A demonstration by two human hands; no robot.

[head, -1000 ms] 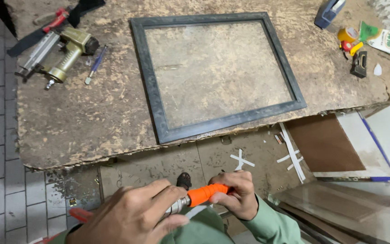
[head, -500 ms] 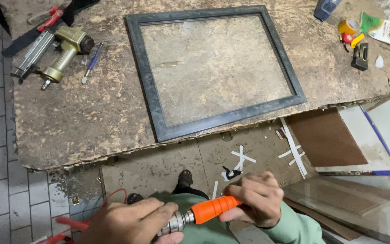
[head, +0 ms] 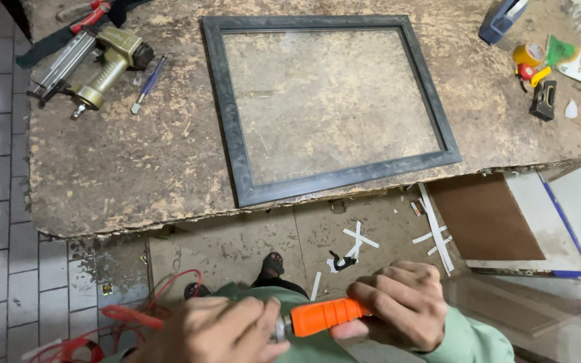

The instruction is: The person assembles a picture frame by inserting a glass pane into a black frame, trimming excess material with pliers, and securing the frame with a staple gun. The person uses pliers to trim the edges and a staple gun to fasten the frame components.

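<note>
1. Orange-handled tool (head: 324, 316), held near at the bottom of the head view: right hand (head: 401, 304) wrapped around its ribbed, likely grippy handle; left hand (head: 220, 329) closed around the metal tip. It looks light and rigid.
2. Picture frame (head: 331, 104) lies far on the surface (head: 122, 175).

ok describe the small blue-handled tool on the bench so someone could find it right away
Start at the worn brown workbench and go to its far left corner, where the brass-coloured nail gun lies. Just right of the gun, between it and the dark rectangular picture frame, lies the slim blue-handled screwdriver. It is the only thin, blue, pen-like tool there.
</note>
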